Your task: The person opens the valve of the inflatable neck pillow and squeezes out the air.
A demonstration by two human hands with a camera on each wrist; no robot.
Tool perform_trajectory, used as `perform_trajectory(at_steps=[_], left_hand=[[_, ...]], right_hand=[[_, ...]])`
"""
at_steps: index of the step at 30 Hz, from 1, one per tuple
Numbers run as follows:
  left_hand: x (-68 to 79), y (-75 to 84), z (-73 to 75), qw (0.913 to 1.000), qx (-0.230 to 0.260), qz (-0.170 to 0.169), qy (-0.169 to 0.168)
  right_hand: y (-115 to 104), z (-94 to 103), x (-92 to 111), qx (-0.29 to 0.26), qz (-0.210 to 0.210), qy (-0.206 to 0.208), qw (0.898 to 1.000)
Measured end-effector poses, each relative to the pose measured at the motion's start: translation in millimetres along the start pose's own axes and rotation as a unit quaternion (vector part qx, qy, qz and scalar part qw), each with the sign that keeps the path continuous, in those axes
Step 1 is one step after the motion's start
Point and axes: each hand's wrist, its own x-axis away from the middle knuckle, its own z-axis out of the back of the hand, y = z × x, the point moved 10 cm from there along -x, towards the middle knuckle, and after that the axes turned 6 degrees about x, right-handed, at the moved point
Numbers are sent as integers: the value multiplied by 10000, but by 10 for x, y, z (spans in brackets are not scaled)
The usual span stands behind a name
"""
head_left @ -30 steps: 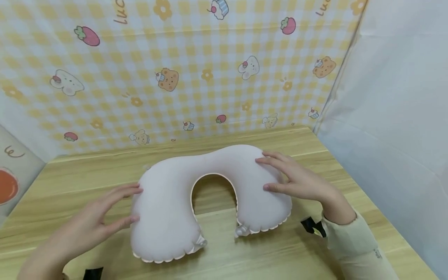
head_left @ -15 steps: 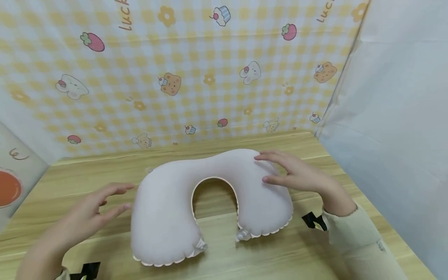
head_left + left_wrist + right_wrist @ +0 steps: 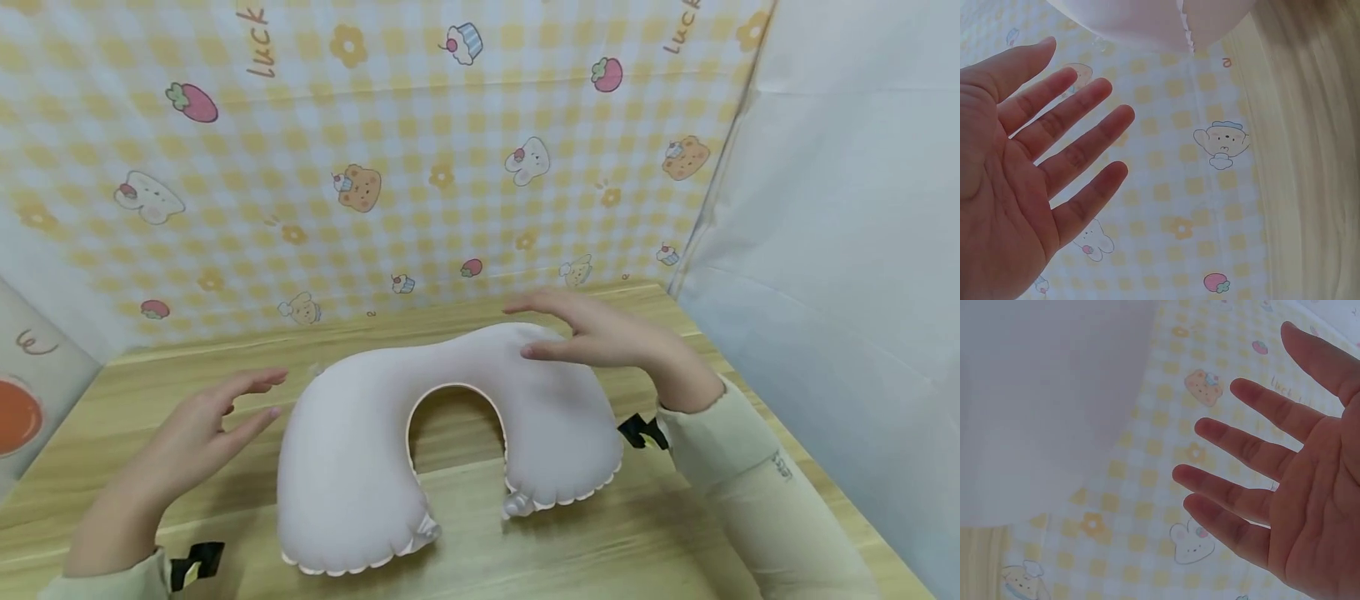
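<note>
Head: pale U-shaped pillow (image 3: 341, 450) on wooden counter (image 3: 600, 550); yellow-check cloth (image 3: 420, 108) behind, white sheeting (image 3: 847, 208) right. Left hand (image 3: 197, 433) just beside pillow; right hand (image 3: 600, 331) over right lobe, hiding its far edge. Left wrist: left fingers (image 3: 1088, 147) spread, free. Right wrist: right fingers (image 3: 1249, 449) likewise, cloth beyond.

Your pillow (image 3: 352, 450) is plain pinkish white, your sleeves (image 3: 720, 433) pale cream. You have a yellowish wood-grain table (image 3: 570, 550) and a yellow-and-white checked cloth (image 3: 442, 108) with pink strawberries (image 3: 198, 103).
</note>
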Motion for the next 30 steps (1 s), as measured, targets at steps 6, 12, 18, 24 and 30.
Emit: perform_trajectory(at_steps=[6,12,18,24,30], left_hand=[[-106,-2,-23,9999,46,36,-131],[-265,10,-29,9987,415,119,-260],[-368,24,-55,9981,485,131,-346],[-453,-49,-152,9943,804,339,-607],[-494,-62,-174,9942,826,322,-606]], right_hand=[[-131,-6,-206,112,-5,-229,9997],[-230,-84,-440,45,126,-354,9993],[-344,-233,-680,-18,191,-661,9976],[-444,-362,-878,-265,205,-939,9950],[-491,-488,-1052,-363,188,-1020,9939]])
